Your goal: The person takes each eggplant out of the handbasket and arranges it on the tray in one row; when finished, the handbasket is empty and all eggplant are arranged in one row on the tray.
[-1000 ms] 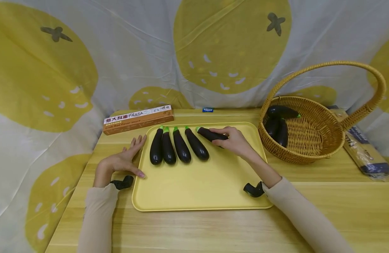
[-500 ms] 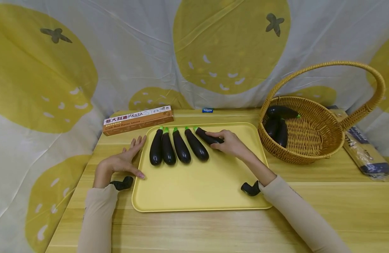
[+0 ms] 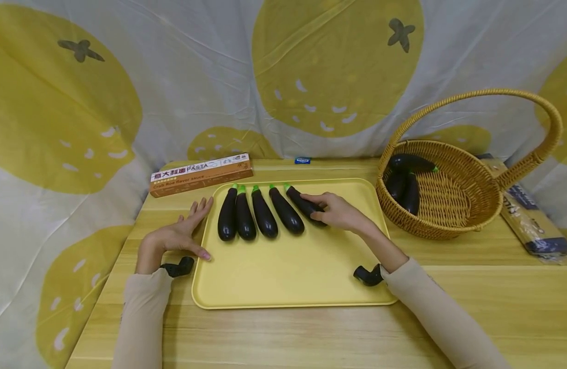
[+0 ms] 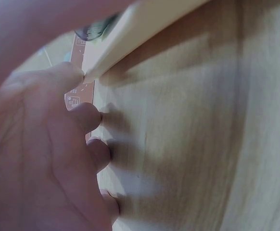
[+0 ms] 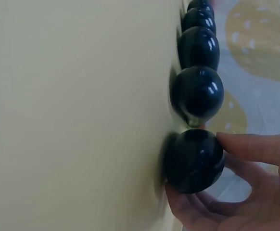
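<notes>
Several dark eggplants with green stems lie side by side in a row on the yellow tray [image 3: 283,277]. My right hand [image 3: 340,211] holds the rightmost eggplant [image 3: 306,206] between thumb and fingers near its thick end. In the right wrist view the thumb and fingers of the right hand [image 5: 246,187] lie around the rounded end of that eggplant [image 5: 194,161], which rests on the tray. My left hand [image 3: 177,237] is spread at the tray's left edge, its thumb at the rim. In the left wrist view the fingers of the left hand [image 4: 44,144] touch the wooden table.
A wicker basket [image 3: 437,228] with a tall handle stands right of the tray, holding several eggplants. A pasta box [image 3: 201,175] lies behind the tray at left, a small blue packet [image 3: 302,161] at the back. A plastic-wrapped package [image 3: 537,225] lies right of the basket.
The rightmost eggplant has shifted left with my right hand and turned, its thick end now nearer me and its stem toward the back. My left hand has stayed in place.
</notes>
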The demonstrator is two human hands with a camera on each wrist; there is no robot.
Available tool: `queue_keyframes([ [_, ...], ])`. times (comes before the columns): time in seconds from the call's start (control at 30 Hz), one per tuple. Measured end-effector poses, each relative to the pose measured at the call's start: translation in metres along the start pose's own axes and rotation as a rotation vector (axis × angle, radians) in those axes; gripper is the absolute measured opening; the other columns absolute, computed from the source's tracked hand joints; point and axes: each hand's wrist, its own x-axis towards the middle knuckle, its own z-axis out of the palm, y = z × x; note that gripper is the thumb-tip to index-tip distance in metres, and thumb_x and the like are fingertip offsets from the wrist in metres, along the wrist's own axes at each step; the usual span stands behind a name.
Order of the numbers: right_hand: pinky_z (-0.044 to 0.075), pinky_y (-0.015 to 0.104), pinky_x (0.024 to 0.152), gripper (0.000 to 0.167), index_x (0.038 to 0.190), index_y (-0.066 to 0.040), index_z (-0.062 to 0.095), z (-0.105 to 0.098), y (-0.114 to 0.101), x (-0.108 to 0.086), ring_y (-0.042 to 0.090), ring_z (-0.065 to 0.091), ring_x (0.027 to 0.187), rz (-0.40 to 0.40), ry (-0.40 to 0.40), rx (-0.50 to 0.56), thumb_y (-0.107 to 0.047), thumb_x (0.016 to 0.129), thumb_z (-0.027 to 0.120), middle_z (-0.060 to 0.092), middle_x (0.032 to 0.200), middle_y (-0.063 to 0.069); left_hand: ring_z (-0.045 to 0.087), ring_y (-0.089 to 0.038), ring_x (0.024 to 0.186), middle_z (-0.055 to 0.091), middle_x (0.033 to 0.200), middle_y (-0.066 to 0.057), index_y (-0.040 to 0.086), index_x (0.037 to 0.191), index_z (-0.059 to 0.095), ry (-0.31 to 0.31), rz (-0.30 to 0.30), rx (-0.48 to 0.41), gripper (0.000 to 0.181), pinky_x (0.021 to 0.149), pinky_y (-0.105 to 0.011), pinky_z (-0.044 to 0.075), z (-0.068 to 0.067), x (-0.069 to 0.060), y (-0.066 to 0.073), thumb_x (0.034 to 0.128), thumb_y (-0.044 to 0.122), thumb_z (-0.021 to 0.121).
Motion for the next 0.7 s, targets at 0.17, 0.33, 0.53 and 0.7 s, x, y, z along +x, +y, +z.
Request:
queue_keyframes([
  [0.17,0.055,0.038,0.090,0.058,0.158,-0.013,0.045,0.0035,-0.0027,0.0001,0.039,0.061,0.127,0.020,-0.011,0.020,-0.013,0.102,0.062,0.052,0.156,0.020,-0.031,-0.048,0.152,-0.030,0.167,-0.023,0.014,0.165,-0.017,-0.001,-0.001,0.003,0.150,0.117,-0.078,-0.015,-0.0002,0.0005,0.0000,0.0692,0.033,0.097],
  [0.33,0.054,0.048,0.103,0.056,0.159,-0.011,0.041,0.0037,-0.0044,-0.0011,0.041,0.057,0.134,0.011,-0.044,0.037,-0.012,0.105,0.056,0.051,0.155,0.022,-0.031,-0.048,0.153,-0.030,0.167,-0.023,0.014,0.165,-0.017,-0.002,-0.004,0.002,0.151,0.117,-0.078,-0.015,-0.0001,0.0007,0.0003,0.0689,0.033,0.097],
  [0.53,0.055,0.045,0.100,0.057,0.159,-0.011,0.042,0.0033,-0.0042,-0.0020,0.039,0.059,0.130,0.004,-0.042,0.049,-0.010,0.104,0.058,0.056,0.150,0.022,-0.030,-0.048,0.153,-0.029,0.168,-0.024,0.014,0.165,-0.017,-0.001,-0.006,0.004,0.150,0.117,-0.078,-0.014,-0.0003,0.0006,0.0008,0.0689,0.033,0.097],
  [0.7,0.056,0.041,0.094,0.057,0.158,-0.009,0.043,0.0052,-0.0040,-0.0027,0.039,0.062,0.126,-0.001,-0.024,0.048,-0.012,0.104,0.060,0.059,0.145,0.024,-0.030,-0.048,0.153,-0.029,0.168,-0.024,0.014,0.165,-0.017,0.000,-0.008,0.009,0.150,0.116,-0.079,-0.014,-0.0001,0.0007,0.0005,0.0690,0.033,0.097],
])
